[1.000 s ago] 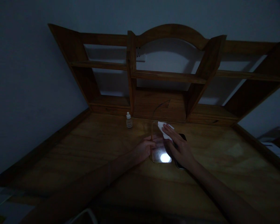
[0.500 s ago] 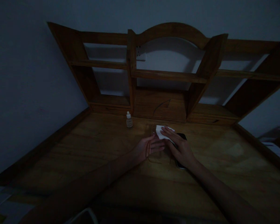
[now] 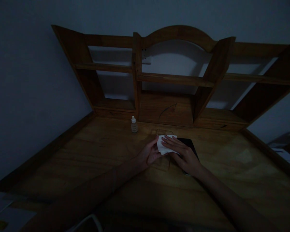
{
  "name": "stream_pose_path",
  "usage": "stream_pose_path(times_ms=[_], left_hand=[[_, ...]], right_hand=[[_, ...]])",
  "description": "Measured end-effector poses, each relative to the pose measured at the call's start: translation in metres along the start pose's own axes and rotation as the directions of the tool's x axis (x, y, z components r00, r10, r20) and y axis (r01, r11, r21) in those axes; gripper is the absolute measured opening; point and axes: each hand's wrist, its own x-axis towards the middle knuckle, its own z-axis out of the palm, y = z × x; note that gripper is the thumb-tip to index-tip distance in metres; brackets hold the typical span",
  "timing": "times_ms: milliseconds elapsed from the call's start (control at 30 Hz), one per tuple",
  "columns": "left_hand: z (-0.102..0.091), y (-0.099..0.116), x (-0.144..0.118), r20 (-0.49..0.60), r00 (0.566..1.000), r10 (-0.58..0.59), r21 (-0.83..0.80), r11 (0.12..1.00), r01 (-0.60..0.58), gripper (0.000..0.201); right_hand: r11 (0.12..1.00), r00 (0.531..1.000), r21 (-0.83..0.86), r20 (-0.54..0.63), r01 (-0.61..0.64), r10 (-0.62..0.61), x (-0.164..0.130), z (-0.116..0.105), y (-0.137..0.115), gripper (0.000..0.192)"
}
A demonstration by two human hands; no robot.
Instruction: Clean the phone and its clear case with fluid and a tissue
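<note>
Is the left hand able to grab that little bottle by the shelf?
Probably yes. The left hand rests on the desk beside the white cloth, and only bare wood lies between it and the small bottle. It would have to let go of what it steadies first.

Both hands meet mid-desk: left hand point(image 3: 148, 154) and right hand point(image 3: 183, 154) on a white cloth point(image 3: 165, 146), w/ a dark phone point(image 3: 187, 145) just right of it, partly under the right hand. Small bottle point(image 3: 134, 125) stands upright behind-left, near the shelf unit point(image 3: 165, 109), which walls off the back edge. Desk point(image 3: 87, 154) is bare wood to the left, also far right. Raised rim along the left side.
</note>
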Motion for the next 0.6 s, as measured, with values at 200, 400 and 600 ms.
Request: stream_pose_path(times_ms=[200, 400, 600], left_hand=[[0.006, -0.001, -0.001, -0.007, 1.000, -0.024, -0.010, 1.000, 0.024, 0.034], [0.009, 0.005, -0.010, -0.101, 0.994, -0.044, 0.019, 0.999, 0.046, 0.033], [0.014, 0.006, -0.017, -0.154, 0.988, 0.006, 0.080, 0.997, 0.007, 0.024]], right_hand=[[0.999, 0.998, 0.035, 0.052, 0.040, -0.041, 0.003, -0.001, -0.004, 0.050], [0.985, 0.982, 0.154, 0.160, 0.074, -0.099, 0.001, 0.002, -0.006, 0.040], [0.928, 0.987, 0.371, 0.151, -0.006, -0.054, -0.001, -0.005, -0.003, 0.029]])
